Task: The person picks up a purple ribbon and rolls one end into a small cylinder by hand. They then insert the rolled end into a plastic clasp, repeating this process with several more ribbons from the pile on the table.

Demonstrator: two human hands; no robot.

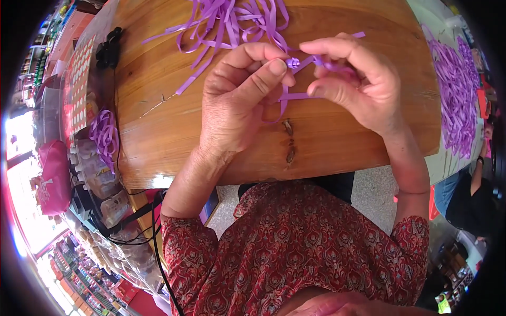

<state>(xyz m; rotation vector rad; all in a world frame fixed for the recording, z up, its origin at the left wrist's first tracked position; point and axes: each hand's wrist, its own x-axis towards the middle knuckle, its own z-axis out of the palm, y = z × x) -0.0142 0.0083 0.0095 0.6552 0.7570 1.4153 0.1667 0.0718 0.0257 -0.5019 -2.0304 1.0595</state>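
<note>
My left hand (237,95) pinches a small purple ribbon rosette (293,63) between thumb and forefinger, above the wooden table. From it the purple ribbon (319,61) runs across to my right hand (363,79). There the thumb and forefinger stand apart, while the ribbon passes in among the other, curled fingers. Just how those fingers grip it is partly hidden. A loose end of ribbon shows beyond the right hand, and another strand hangs below the rosette.
A heap of purple ribbons (226,21) lies on the wooden table (337,142) at the far side. More ribbons (456,100) cover a pale surface on the right. At left are a black cable (115,95), a ribbon bundle (104,137) and a pink bag (52,176). Another person (469,195) is at right.
</note>
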